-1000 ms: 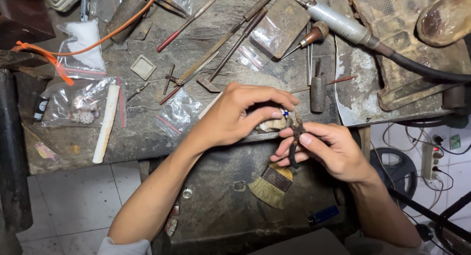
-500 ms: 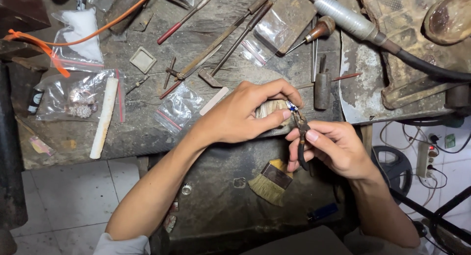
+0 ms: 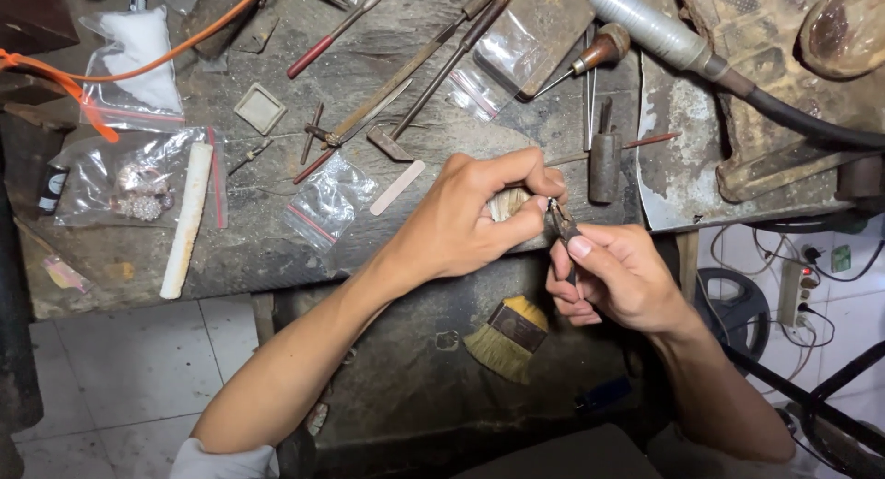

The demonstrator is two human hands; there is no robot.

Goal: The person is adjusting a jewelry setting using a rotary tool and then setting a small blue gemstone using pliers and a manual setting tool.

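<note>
Hands at scarred workbench (image 3: 277,248) edge, fine work.
Left hand (image 3: 470,221) curled, thumb and fingers pinching a small pale piece (image 3: 507,202) at the bench edge. Right hand (image 3: 618,276) closed round small pliers (image 3: 563,225), tips touching the piece. Brush (image 3: 507,336) lies below; files and plastic bags (image 3: 327,202) lie on the bench behind.

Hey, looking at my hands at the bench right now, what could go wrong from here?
The pliers in your right hand close right beside the left hand fingertips, so a slip might pinch them. The piece between them is too small to see and sits at the bench edge; if dropped, it could fall to the floor. The brush below might catch it, though.
</note>
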